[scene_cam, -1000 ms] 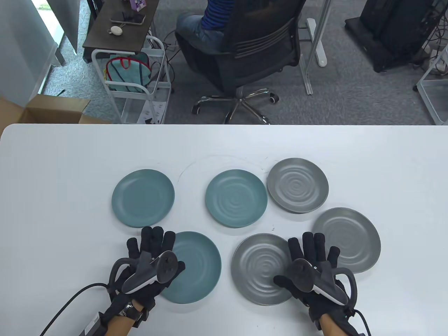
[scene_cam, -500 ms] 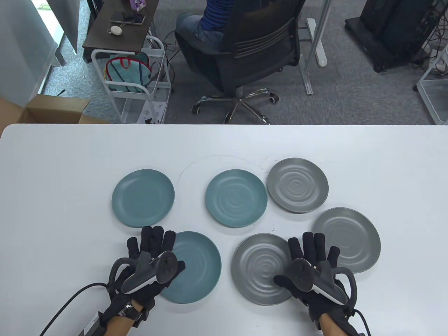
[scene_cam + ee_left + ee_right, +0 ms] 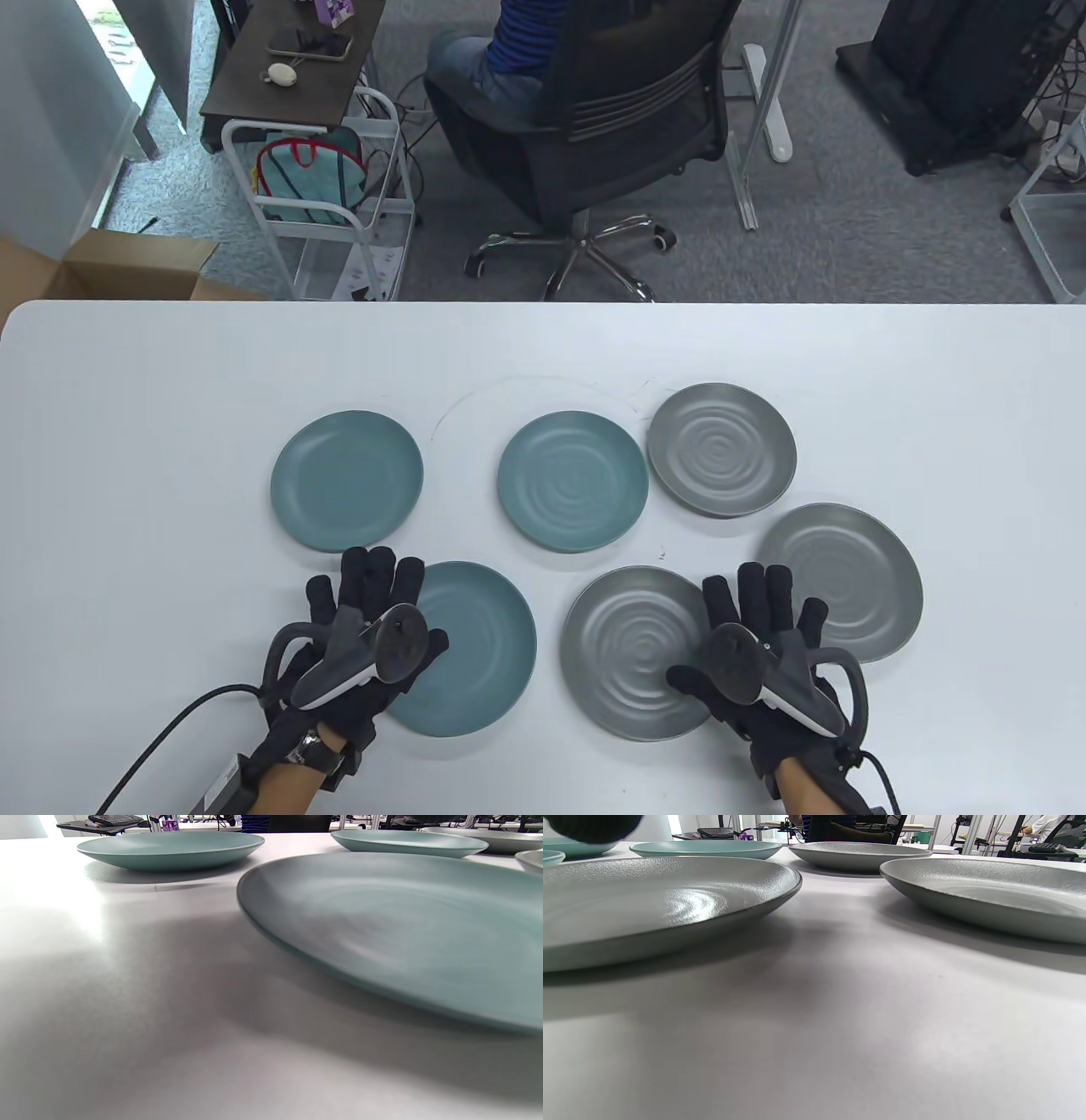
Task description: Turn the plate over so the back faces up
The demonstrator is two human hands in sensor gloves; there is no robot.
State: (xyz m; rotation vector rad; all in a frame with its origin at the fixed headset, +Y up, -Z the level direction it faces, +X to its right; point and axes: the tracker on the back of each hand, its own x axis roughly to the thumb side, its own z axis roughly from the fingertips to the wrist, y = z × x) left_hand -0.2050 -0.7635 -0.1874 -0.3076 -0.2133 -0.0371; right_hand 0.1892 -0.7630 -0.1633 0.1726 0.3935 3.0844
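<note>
Teal plates three, grey plates three, left hand and right hand seemingly spread flat.

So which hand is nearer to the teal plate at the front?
Left. The left hand lies flat at the left rim of the front teal plate; the right hand is beyond the near grey plate.

Both gloved hands lie palm-down, fingers spread and pointing toward twelve o'clock — left hand at seven o'clock, right hand at five — neither gripping anything.
</note>
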